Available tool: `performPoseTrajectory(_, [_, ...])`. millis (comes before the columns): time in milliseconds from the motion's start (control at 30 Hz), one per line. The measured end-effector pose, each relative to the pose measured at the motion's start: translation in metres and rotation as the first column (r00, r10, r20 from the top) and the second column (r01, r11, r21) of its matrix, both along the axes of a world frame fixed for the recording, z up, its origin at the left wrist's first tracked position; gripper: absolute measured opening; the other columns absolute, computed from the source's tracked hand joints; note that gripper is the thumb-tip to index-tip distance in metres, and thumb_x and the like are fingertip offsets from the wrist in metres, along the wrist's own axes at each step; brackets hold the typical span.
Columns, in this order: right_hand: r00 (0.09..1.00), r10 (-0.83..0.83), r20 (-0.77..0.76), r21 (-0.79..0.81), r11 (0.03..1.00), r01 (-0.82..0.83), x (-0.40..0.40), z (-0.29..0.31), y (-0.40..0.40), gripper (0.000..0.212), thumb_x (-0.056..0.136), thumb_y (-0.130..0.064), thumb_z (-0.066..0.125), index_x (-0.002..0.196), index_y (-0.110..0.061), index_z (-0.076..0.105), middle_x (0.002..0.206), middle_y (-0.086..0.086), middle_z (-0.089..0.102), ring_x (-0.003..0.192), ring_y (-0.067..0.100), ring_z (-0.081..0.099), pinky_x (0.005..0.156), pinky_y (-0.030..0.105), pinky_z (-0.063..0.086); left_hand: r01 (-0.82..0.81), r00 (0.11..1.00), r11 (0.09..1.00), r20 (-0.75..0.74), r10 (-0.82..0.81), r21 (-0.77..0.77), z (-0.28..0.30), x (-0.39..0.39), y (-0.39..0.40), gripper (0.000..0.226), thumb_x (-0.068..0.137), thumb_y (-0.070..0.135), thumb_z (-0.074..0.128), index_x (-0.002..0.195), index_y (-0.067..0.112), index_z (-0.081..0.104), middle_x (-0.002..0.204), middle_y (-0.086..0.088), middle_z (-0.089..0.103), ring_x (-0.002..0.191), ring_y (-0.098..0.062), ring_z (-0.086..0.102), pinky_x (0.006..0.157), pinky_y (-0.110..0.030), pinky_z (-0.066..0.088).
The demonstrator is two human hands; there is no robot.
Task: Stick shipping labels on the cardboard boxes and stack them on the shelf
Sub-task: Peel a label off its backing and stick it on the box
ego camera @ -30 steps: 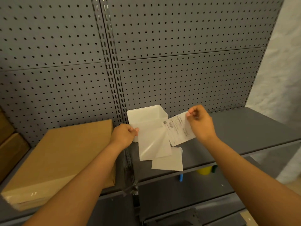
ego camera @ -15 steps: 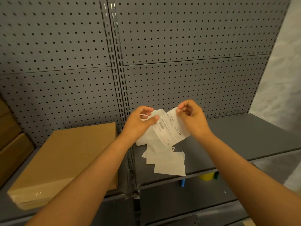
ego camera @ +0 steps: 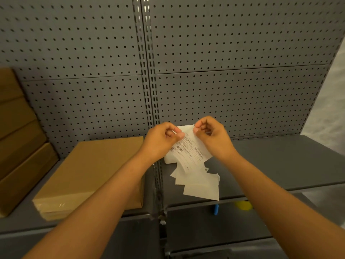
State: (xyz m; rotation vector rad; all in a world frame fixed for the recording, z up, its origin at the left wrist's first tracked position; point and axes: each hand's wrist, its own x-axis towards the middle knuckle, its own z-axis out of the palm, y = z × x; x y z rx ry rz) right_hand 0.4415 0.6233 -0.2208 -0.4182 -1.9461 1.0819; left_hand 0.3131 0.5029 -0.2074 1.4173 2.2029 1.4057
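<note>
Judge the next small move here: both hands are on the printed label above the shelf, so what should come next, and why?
Probably carry the label left and lay it on the flat cardboard box. The left hand and right hand each pinch a top corner, so it hangs free above the loose backing sheets, and the box top shows no label.

Right half of the grey metal shelf (ego camera: 280, 165) lies bare, w/ open room above it. Left half is filled by a flat brown cardboard box (ego camera: 89, 176), w/ stacked brown cardboard boxes (ego camera: 20, 139) at far left. Loose white paper sheets (ego camera: 197, 182) litter the front-middle, a white box (ego camera: 169, 159) behind them. Grey perforated back panel (ego camera: 224, 90) closes the rear.
</note>
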Motion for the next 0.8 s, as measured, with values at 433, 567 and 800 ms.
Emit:
performPoseTrajectory(433, [0.985,0.05,0.167,-0.052,0.998,-0.042,-0.026,-0.01,-0.031,0.022,0.09,-0.013,0.06,0.11,-0.024,0.059,0.102,-0.02,0.058,0.102,0.004,0.05,0.082,0.019,0.038,-0.102,0.987,0.99,-0.131,0.089,-0.099,-0.007,-0.014,-0.031,0.009,0.096,0.016,0.051,0.091,0.015,0.058,0.081,0.007,0.057,0.07,-0.003,0.05,0.058,-0.017,0.039])
performPoseTrajectory(567, [0.984,-0.031,0.176,-0.135,0.989,0.055,-0.036,-0.01,-0.038,0.053,0.089,-0.021,0.063,0.137,-0.023,0.041,0.123,-0.012,0.052,0.113,0.005,0.044,0.086,0.022,0.037,-0.151,0.989,0.987,0.001,0.151,-0.049,-0.004,-0.033,-0.045,0.011,0.097,0.018,0.05,0.089,0.016,0.059,0.088,0.005,0.062,0.082,-0.008,0.058,0.068,-0.021,0.048])
performPoseTrajectory(800, [0.968,-0.006,0.253,-0.273,0.959,0.078,-0.07,-0.017,-0.069,0.021,0.087,-0.03,0.066,0.083,-0.013,0.054,0.093,0.006,0.069,0.081,0.016,0.064,0.068,0.022,0.048,-0.18,0.935,0.982,0.319,0.154,0.054,0.003,-0.075,-0.082,0.014,0.098,0.021,0.05,0.095,0.014,0.062,0.093,0.0,0.07,0.082,-0.011,0.066,0.069,-0.021,0.052])
